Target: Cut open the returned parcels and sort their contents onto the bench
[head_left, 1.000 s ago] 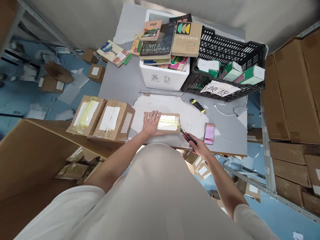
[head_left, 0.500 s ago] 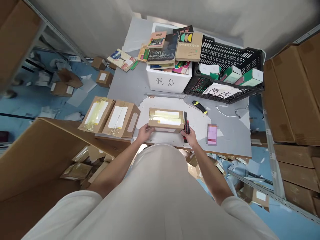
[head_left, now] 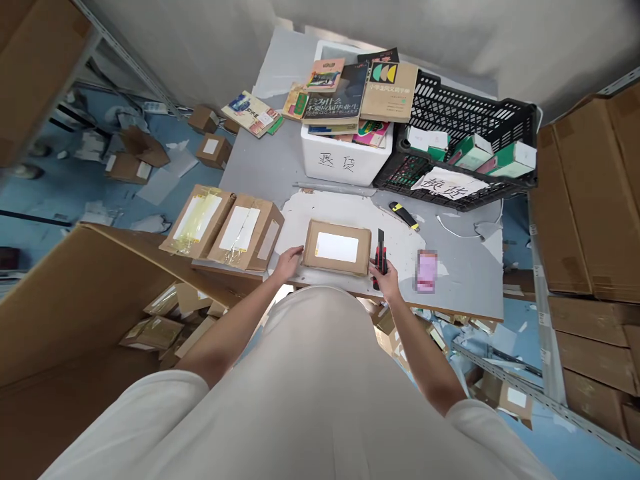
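A small cardboard box (head_left: 320, 261) with a white label lies at the front of the table. My left hand (head_left: 287, 263) is at its left edge, with the fingers closed in against the side. At the right edge is my right hand (head_left: 387, 279), its fingers curled round a red and black utility knife (head_left: 381, 257) and its fingertips close to the box's corner. The knife's tip points away from me. Part of its handle is covered by the fingers.
Two taped boxes (head_left: 243, 233) stand on the left. Behind are a white foam box (head_left: 345, 160) heaped with books and a black crate (head_left: 480, 103) holding green-and-white boxes. A yellow-black cutter (head_left: 404, 216) and a blurred pink phone (head_left: 427, 271) lie right. A large open carton (head_left: 55, 300) stands left.
The box has been turned, so a face with a plain white label replaces the yellow-taped face. My right hand and the utility knife have shifted slightly right.
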A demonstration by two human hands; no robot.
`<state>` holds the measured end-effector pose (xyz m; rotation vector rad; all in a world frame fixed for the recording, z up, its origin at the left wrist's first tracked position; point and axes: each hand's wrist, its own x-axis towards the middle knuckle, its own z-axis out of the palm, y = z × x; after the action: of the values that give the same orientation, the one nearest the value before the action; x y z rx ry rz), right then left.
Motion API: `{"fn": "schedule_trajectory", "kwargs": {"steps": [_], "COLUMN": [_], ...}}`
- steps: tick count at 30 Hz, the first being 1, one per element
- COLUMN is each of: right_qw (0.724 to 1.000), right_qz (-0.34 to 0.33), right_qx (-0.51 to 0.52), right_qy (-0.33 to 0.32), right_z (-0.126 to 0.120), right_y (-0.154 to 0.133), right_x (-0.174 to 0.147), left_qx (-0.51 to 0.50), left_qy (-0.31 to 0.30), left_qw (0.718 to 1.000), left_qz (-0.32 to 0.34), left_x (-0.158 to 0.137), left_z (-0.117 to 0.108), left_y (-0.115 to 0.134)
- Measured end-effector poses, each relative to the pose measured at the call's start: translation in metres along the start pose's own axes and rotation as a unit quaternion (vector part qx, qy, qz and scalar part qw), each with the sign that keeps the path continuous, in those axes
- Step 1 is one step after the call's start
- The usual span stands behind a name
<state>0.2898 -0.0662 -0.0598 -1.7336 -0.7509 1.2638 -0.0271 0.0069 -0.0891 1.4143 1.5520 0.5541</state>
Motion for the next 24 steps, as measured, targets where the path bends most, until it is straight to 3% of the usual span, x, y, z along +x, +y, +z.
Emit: {"fn": "schedule_trajectory", "kwargs": {"steps": [4,7,10,15,19,22,24], "right_qw": [0.999,0.999,0.999,0.993,0.979,0.964,0.946], "right_qz": [0.028,0.032,0.009,-0.057,-0.064,-0.064,-0.081], "right_qx": [-0.016,-0.038,-0.041,-0.08,-0.167,-0.234,-0.293], "right_qy": [-0.011,-0.013,0.013,0.063,0.099,0.112,0.113], "right_z": [-0.003,0.003,0.004,-0.002,0.006,0.012,0.014], "right_y": [0.011,0.014,0.003,-0.038,-0.058,-0.065,-0.074], "right_x": [-0.015,-0.017,-0.013,0.005,0.031,0.046,0.051], "left_qx": [-0.005,-0.054,-0.084,0.021,0.103,0.165,0.208], "left_qy": [-0.047,-0.064,-0.029,0.071,0.067,0.077,0.036], "left_qw": [0.999,0.996,0.996,0.995,0.989,0.968,0.942], "left_qz": [-0.007,-0.002,0.014,0.066,0.079,0.174,0.26], "left_x": [-0.014,-0.017,-0.019,-0.016,-0.008,-0.008,-0.006], "left_z": [0.0,0.01,0.011,-0.007,-0.003,0.01,0.018], "left_y": [-0.022,-0.022,-0.004,0.041,0.061,0.064,0.063]}}
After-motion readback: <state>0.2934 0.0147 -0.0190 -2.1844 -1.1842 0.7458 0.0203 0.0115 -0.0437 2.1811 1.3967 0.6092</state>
